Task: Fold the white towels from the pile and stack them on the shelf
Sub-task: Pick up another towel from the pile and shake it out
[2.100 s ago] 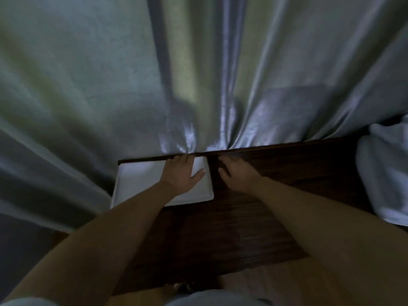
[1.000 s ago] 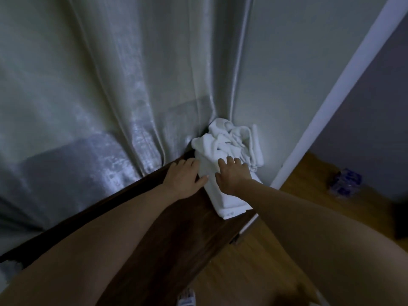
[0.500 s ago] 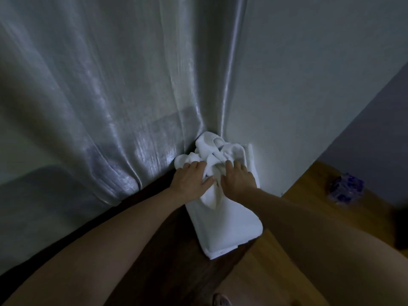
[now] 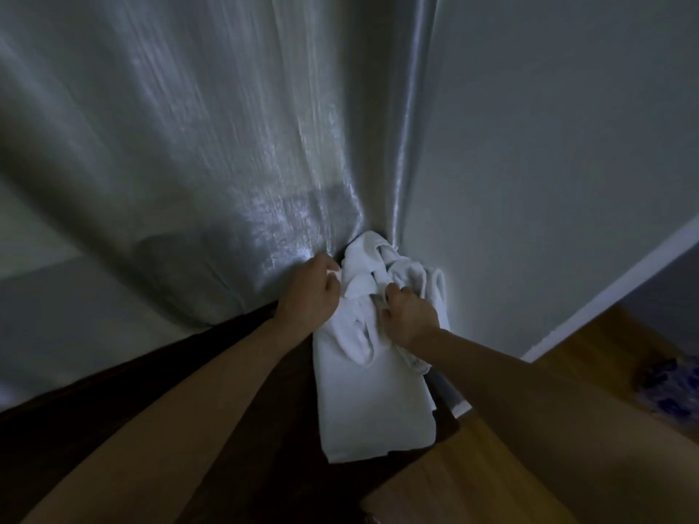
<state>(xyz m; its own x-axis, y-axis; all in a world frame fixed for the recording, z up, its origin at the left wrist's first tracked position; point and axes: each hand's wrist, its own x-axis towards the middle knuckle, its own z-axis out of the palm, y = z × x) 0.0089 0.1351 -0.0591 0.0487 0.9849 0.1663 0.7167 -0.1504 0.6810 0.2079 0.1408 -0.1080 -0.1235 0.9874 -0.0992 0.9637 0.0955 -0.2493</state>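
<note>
Crumpled white towel (image 4: 372,281) is gripped by curled left hand (image 4: 311,296) and right hand (image 4: 410,315) — its length trailing toward the viewer along the dark shelf (image 4: 246,429).

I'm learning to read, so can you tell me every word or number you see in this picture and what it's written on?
There are no words or numbers to read here.
White towels: plain, no visible label.
Curtain and wall: no writing.
Blue patterned thing on the floor: too dark and blurred to tell if it has any text.
</note>
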